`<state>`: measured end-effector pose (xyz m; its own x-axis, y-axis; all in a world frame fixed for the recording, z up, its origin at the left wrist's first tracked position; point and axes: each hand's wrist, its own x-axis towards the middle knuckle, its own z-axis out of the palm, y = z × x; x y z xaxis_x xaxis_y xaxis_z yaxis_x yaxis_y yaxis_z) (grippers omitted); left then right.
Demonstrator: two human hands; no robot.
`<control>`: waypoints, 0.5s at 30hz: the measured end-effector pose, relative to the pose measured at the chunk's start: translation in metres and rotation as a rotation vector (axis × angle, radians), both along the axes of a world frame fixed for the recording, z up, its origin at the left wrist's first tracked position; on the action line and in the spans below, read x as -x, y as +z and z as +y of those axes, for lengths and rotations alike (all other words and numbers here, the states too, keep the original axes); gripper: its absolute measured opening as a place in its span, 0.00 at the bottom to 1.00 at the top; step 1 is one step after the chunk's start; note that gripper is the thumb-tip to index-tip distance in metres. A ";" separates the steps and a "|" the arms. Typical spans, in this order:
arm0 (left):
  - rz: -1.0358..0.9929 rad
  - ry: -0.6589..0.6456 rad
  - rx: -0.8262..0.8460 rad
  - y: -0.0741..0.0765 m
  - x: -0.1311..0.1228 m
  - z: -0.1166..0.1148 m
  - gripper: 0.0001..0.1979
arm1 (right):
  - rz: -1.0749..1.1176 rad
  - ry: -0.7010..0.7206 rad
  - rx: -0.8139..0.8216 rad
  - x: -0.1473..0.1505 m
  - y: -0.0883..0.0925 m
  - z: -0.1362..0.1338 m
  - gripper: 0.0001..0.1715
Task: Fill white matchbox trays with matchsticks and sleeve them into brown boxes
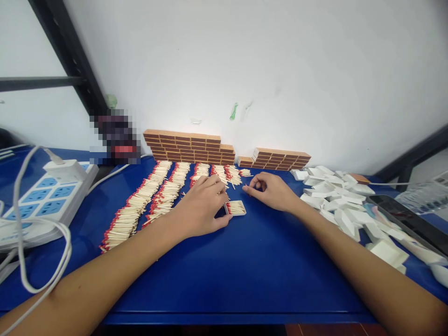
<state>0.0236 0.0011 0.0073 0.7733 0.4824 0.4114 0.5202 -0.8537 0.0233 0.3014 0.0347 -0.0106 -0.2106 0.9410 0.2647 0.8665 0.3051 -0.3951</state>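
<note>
A small white matchbox tray with red-tipped matches in it lies on the blue table in front of me. My left hand is curled round the tray's left end, thumb at the near side and fingers at the far side. Just right of and behind the tray, my right hand is closed in a pinch on a match, of which only a little red shows at the fingertips. Long rows of loose matches spread to the left of and behind my left hand, partly hidden by it.
Stacked brown matchboxes line the wall, with a lower stack to the right. White empty trays are heaped at right beside a phone. A power strip with looping white cables stands at left, over my left forearm.
</note>
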 end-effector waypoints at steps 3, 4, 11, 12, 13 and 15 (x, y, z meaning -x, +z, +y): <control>-0.005 -0.005 0.005 0.000 0.000 0.000 0.13 | -0.016 -0.016 0.011 0.002 -0.002 0.001 0.15; -0.007 -0.007 0.007 -0.001 0.000 0.000 0.13 | -0.020 -0.020 0.030 0.001 -0.002 0.001 0.12; -0.017 -0.002 -0.002 0.000 0.001 0.000 0.11 | 0.003 0.007 0.251 -0.018 0.012 0.001 0.16; -0.017 0.000 -0.002 0.000 0.001 0.000 0.12 | 0.001 0.018 0.268 -0.021 0.014 0.001 0.17; -0.016 0.000 -0.001 0.000 0.000 0.000 0.12 | -0.003 0.028 0.279 -0.023 0.014 0.001 0.17; -0.016 0.003 0.003 -0.001 0.000 0.000 0.12 | -0.006 0.048 0.294 -0.026 0.015 0.001 0.19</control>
<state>0.0233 0.0007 0.0068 0.7654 0.4857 0.4221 0.5220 -0.8523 0.0341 0.3274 0.0362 0.0043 -0.2576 0.9661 -0.0194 0.8564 0.2190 -0.4676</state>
